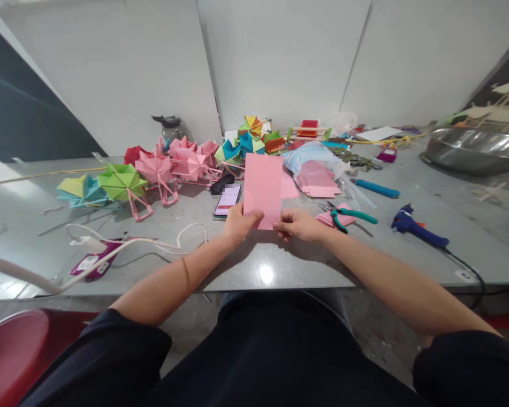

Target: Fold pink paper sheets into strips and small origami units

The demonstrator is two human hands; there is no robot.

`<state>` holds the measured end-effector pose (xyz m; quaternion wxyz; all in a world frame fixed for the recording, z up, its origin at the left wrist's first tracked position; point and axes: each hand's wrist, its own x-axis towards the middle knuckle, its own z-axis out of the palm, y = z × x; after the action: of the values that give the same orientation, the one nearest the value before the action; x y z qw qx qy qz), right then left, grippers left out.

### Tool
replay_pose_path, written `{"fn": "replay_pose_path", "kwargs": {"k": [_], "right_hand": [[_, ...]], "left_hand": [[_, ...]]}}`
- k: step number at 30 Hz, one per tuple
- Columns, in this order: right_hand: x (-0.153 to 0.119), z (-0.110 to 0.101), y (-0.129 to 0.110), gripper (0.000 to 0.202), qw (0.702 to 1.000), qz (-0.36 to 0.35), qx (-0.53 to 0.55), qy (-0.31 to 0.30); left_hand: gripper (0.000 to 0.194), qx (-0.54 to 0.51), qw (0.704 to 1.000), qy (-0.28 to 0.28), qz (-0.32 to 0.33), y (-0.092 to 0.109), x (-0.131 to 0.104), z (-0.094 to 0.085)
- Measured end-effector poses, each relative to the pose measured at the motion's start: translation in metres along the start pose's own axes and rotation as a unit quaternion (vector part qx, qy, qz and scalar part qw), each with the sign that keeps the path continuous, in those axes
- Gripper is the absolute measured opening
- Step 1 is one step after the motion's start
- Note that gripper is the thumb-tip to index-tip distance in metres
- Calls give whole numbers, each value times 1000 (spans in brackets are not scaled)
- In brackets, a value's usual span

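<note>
A flat pink paper rectangle (263,186) is held upright above the grey table (314,265). My left hand (240,221) grips its lower left part, thumb across the front. At the lower right corner, my right hand (296,224) pinches the edge between thumb and fingers. Behind the paper, partly hidden, lies another pink sheet (289,185). A phone (228,201) with a lit screen rests left of the paper. Pliers with teal handles (356,215) lie on small pink papers (323,219) to the right of my right hand.
Folded paper umbrellas (155,168) line the back left. A purple power strip (97,263) and white cable are at the front left. Rightward lie a blue glue gun (419,226), a blue-handled tool (376,188) and a metal bowl (475,150). A red stool (17,350) stands lower left.
</note>
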<state>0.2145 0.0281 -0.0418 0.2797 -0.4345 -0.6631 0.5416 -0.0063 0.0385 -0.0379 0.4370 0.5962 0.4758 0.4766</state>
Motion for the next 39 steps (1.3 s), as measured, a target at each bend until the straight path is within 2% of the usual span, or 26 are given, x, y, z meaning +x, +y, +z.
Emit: {"fn": "replay_pose_path", "kwargs": {"k": [6, 9, 12, 17, 20, 22, 24, 26, 27, 29, 31, 32, 34, 37, 39], "right_hand": [[2, -11, -2, 36, 997, 2, -69, 25], [3, -17, -3, 39, 995, 7, -93, 28], [2, -23, -7, 37, 991, 22, -123, 43], [-1, -25, -10, 28, 987, 64, -138, 50], [-2, -25, -9, 30, 985, 88, -135, 55], [-4, -25, -10, 34, 984, 99, -135, 55], [-6, -25, -13, 36, 985, 110, -132, 33], [-11, -25, -16, 35, 984, 125, -128, -16], [-14, -24, -18, 34, 982, 132, -128, -47], [-22, -20, -20, 32, 975, 150, -125, -109], [-29, -14, -21, 31, 965, 176, -118, -155], [-32, -11, -20, 31, 960, 189, -117, -170], [-37, -5, -19, 32, 953, 210, -126, -178], [-40, 2, -20, 29, 944, 229, -172, -166], [-39, 4, -24, 25, 936, 239, -202, -163]], "left_hand": [[24, 6, 990, -124, -63, 1, 5, -8], [22, 26, 983, -171, -69, 3, 9, -14], [20, 50, 979, -184, -76, 6, 16, -22], [23, 59, 971, -196, -126, 6, 26, -35], [17, 78, 973, -173, -129, 7, 29, -37], [17, 115, 978, -139, -103, 13, 26, -38], [20, 183, 977, -104, -24, 24, 14, -38], [26, 275, 950, -101, 107, 36, -12, -38], [32, 313, 926, -135, 162, 40, -29, -37], [44, 361, 865, -250, 243, 41, -68, -32], [68, 390, 791, -358, 306, 32, -106, -21], [80, 408, 765, -378, 326, 24, -122, -14], [89, 434, 740, -378, 348, 8, -145, 2], [94, 473, 743, -342, 328, -10, -157, 22], [99, 486, 753, -323, 306, -15, -158, 28]]}}
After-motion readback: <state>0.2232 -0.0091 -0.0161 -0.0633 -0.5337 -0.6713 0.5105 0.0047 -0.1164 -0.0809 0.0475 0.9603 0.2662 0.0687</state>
